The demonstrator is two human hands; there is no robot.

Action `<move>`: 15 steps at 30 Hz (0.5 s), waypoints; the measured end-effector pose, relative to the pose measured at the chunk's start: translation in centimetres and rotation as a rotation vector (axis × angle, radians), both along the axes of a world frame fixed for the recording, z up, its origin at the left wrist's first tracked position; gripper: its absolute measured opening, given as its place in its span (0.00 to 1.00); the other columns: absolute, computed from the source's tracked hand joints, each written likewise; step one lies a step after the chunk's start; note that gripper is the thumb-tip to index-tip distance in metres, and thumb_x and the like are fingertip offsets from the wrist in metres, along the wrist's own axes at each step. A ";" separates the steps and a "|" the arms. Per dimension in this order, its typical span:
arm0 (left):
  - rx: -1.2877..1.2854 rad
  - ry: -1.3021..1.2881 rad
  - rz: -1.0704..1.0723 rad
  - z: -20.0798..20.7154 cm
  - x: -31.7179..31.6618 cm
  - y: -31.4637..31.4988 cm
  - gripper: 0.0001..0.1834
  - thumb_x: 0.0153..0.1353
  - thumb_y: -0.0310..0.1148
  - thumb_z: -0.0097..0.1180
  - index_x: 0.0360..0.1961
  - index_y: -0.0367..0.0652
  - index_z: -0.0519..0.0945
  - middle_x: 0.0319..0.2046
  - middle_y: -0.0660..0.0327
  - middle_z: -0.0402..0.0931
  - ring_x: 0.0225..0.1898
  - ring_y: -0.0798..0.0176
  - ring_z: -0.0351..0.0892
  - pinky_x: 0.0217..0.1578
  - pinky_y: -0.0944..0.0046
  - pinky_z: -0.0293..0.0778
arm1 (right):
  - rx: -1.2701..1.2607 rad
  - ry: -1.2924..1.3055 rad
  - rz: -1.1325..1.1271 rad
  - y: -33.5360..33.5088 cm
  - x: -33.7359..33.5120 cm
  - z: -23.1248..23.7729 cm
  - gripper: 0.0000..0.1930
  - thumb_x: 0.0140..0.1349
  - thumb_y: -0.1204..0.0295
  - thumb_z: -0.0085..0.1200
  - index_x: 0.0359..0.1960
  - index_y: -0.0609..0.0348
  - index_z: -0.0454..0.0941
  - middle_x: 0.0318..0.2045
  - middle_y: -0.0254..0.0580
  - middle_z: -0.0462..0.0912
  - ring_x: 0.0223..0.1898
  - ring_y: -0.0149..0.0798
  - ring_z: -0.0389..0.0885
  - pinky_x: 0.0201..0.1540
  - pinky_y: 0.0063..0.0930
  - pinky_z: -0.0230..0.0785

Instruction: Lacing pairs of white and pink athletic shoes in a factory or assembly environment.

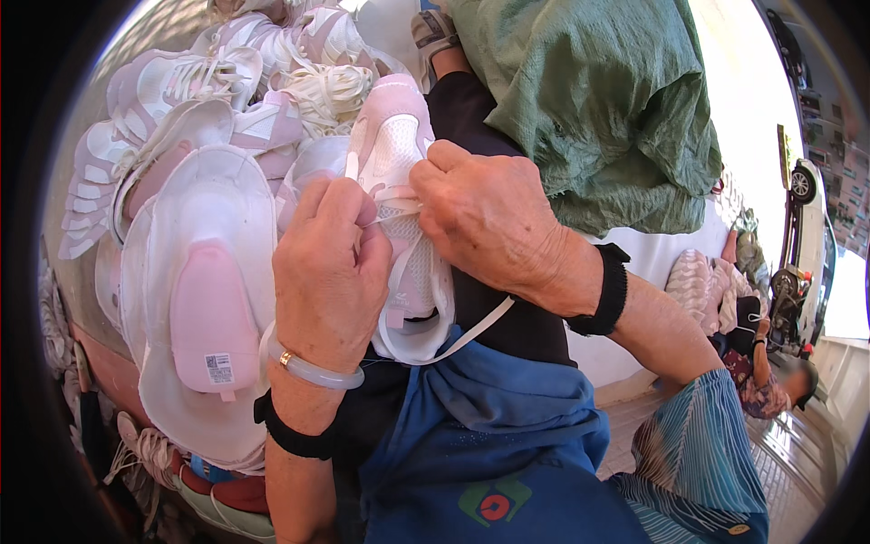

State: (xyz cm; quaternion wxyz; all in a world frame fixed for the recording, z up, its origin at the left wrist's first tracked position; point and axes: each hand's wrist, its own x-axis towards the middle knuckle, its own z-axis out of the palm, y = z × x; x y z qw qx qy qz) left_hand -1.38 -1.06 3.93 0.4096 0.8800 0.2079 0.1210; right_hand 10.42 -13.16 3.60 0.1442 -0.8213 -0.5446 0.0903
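Observation:
A pink and white shoe upper (399, 136) lies on my lap, toe pointing away from me. Over its throat, my left hand (331, 263) is closed in a pinch, and a thin strand of white shoelace (399, 214) runs from it toward the other hand. My right hand (489, 222) grips the lace from the other side, thumb and fingers pressed together. One loose lace end (476, 331) curves out past the heel opening. The fingertips partly cover the eyelets, so the exact threading cannot be made out.
Several pink and white shoe uppers (177, 82) are heaped at the left, with a bundle of cream laces (331, 89). Nearer lies an upper with a pink tongue (213, 308). A green sack (598, 100) is at the far right. Another person (766, 390) sits beyond, by more pink pieces (693, 286).

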 end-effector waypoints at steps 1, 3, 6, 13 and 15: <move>0.061 -0.016 -0.009 -0.3 -0.1 0.0 0.09 0.48 0.15 0.56 0.28 0.37 0.71 0.26 0.56 0.67 0.21 0.57 0.66 0.24 0.60 0.64 | -0.001 0.001 0.001 0.0 0.3 0.0 0.05 0.51 0.73 0.56 0.26 0.60 0.72 0.27 0.41 0.74 0.26 0.47 0.79 0.25 0.38 0.72; 0.107 -0.052 -0.030 -0.8 -0.1 -0.5 0.09 0.48 0.16 0.56 0.28 0.37 0.71 0.26 0.55 0.67 0.20 0.55 0.66 0.24 0.60 0.64 | -0.012 -0.097 0.080 -0.2 1.0 0.3 0.07 0.50 0.72 0.57 0.27 0.59 0.71 0.28 0.40 0.73 0.25 0.45 0.78 0.24 0.36 0.72; 0.083 -0.021 -0.061 -0.5 -0.2 -1.0 0.10 0.49 0.17 0.57 0.31 0.38 0.69 0.29 0.53 0.69 0.25 0.48 0.69 0.26 0.55 0.67 | -0.025 -0.082 0.057 -0.9 1.0 1.0 0.07 0.51 0.72 0.57 0.27 0.60 0.73 0.26 0.40 0.73 0.24 0.45 0.78 0.25 0.36 0.71; 0.083 0.023 -0.070 -0.9 -0.7 -0.5 0.11 0.51 0.18 0.55 0.33 0.39 0.68 0.31 0.51 0.68 0.30 0.41 0.73 0.29 0.50 0.71 | 0.095 0.269 -0.160 -1.4 0.8 0.0 0.06 0.54 0.72 0.56 0.28 0.62 0.76 0.20 0.43 0.73 0.21 0.45 0.74 0.26 0.36 0.67; 0.075 0.009 -0.029 -0.8 -0.4 -0.9 0.10 0.50 0.17 0.56 0.31 0.39 0.68 0.29 0.52 0.68 0.29 0.45 0.71 0.29 0.52 0.69 | 0.035 0.340 -0.188 -1.0 0.7 -0.2 0.10 0.56 0.70 0.53 0.23 0.65 0.73 0.27 0.51 0.77 0.28 0.58 0.78 0.32 0.48 0.71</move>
